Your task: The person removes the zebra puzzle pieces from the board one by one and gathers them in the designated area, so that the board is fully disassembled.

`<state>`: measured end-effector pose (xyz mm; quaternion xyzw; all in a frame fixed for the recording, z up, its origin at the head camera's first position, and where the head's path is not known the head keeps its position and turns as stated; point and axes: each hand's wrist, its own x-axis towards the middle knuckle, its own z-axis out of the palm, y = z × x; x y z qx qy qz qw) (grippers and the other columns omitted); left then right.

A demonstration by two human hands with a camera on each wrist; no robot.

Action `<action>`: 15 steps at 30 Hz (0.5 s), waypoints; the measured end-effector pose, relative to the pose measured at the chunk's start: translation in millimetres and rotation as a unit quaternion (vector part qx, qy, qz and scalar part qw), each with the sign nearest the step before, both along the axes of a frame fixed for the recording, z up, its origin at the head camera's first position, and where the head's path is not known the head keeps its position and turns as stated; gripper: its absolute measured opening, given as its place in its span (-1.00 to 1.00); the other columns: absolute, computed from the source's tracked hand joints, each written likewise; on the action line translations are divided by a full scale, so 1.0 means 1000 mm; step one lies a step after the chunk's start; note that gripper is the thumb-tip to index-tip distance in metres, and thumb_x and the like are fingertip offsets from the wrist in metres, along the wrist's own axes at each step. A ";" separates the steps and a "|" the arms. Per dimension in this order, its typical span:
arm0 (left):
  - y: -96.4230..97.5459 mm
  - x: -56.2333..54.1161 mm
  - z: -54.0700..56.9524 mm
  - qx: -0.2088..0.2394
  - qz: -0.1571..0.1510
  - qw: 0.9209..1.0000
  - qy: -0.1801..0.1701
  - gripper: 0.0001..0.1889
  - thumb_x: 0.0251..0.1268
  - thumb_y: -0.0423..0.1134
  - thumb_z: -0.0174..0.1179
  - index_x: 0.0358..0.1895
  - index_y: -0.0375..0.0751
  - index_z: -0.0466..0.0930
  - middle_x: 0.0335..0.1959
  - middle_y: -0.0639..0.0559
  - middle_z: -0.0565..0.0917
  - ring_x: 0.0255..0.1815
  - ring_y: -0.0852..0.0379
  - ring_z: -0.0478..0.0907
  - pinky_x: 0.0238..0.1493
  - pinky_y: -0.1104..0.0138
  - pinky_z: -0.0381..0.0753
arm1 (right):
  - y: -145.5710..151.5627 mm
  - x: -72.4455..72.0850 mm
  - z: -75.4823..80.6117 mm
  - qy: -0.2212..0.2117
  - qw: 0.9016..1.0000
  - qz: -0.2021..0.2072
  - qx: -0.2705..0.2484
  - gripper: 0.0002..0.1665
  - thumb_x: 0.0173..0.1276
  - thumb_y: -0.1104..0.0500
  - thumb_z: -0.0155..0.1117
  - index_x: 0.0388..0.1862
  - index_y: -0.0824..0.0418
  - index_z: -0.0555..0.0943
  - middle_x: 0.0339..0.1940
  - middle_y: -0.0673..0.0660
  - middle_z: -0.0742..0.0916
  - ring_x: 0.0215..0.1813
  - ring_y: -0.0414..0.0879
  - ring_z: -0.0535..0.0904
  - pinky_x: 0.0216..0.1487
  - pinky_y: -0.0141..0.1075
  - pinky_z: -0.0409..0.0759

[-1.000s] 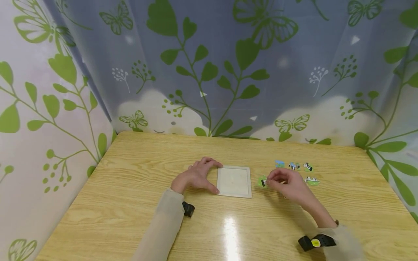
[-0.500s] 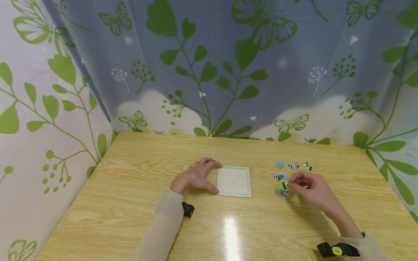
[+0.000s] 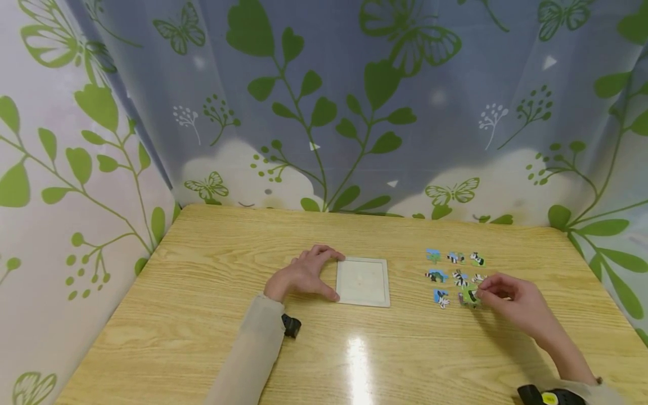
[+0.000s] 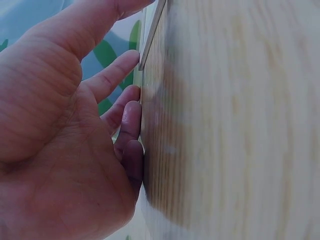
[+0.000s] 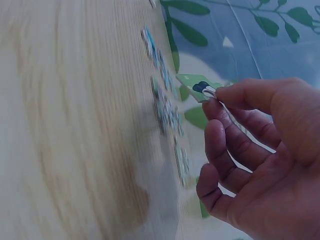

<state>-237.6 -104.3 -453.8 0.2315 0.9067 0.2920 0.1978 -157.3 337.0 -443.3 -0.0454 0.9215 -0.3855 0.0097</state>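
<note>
My right hand (image 3: 521,301) pinches a green jigsaw puzzle piece (image 3: 471,295) between thumb and forefinger. In the right wrist view that piece (image 5: 198,89) is tilted, raised off the table, and shows a dark and white patch; the other fingers are loosely bent. It overlaps the front row of puzzle pieces in the head view. On the left, a pale square puzzle tray (image 3: 362,304) lies flat. My left hand (image 3: 306,274) rests beside it, thumb and forefinger spread along its left side with tips at the two left corners. In the left wrist view its other fingers rest against the tabletop.
Several loose puzzle pieces, among them a black-and-white one (image 3: 477,259), a zebra-striped one (image 3: 460,278) and a blue one (image 3: 440,297), lie in rows right of the tray. The wooden table (image 3: 243,242) ends at a leaf-patterned curtain (image 3: 324,112) behind.
My right hand has moved right and toward me with the puzzle piece, from near the tray to over the front row. More loose pieces have come into sight. The left hand and tray stay put.
</note>
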 end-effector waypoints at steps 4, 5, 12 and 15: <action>0.000 0.001 0.000 0.000 0.000 1.000 -0.001 -0.13 0.06 0.03 0.54 0.49 0.19 0.34 0.59 -0.03 0.15 0.51 -0.26 0.15 0.44 -0.24 0.17 | 0.015 0.001 -0.002 -0.002 1.000 -0.006 0.016 -0.74 0.46 0.06 0.35 -0.08 0.24 0.67 -0.30 -0.05 0.78 -0.30 -0.31 0.64 -0.35 -0.37 0.54; 0.000 0.001 0.000 0.000 -0.001 1.000 -0.002 -0.13 0.07 0.03 0.54 0.49 0.19 0.34 0.60 -0.03 0.14 0.51 -0.27 0.14 0.44 -0.24 0.16 | 0.018 0.001 -0.003 -0.005 1.000 -0.007 0.018 -0.73 0.47 0.05 0.35 -0.07 0.24 0.67 -0.30 -0.05 0.78 -0.30 -0.31 0.65 -0.36 -0.36 0.54; 0.000 0.001 0.001 -0.001 -0.008 1.000 -0.001 -0.14 0.10 0.04 0.52 0.51 0.18 0.31 0.61 -0.03 0.12 0.53 -0.28 0.12 0.45 -0.26 0.14 | 0.037 0.002 -0.008 -0.026 0.999 -0.008 0.033 -0.70 0.48 0.07 0.33 -0.05 0.30 0.65 -0.32 -0.04 0.77 -0.34 -0.31 0.62 -0.38 -0.36 0.53; 0.000 0.001 0.002 -0.001 -0.010 1.000 -0.001 -0.13 0.11 0.03 0.51 0.52 0.17 0.30 0.62 -0.04 0.10 0.53 -0.29 0.11 0.46 -0.28 0.12 | 0.040 0.002 -0.011 -0.033 0.999 -0.009 0.041 -0.70 0.48 0.08 0.33 -0.05 0.31 0.66 -0.31 -0.03 0.77 -0.35 -0.32 0.62 -0.38 -0.36 0.53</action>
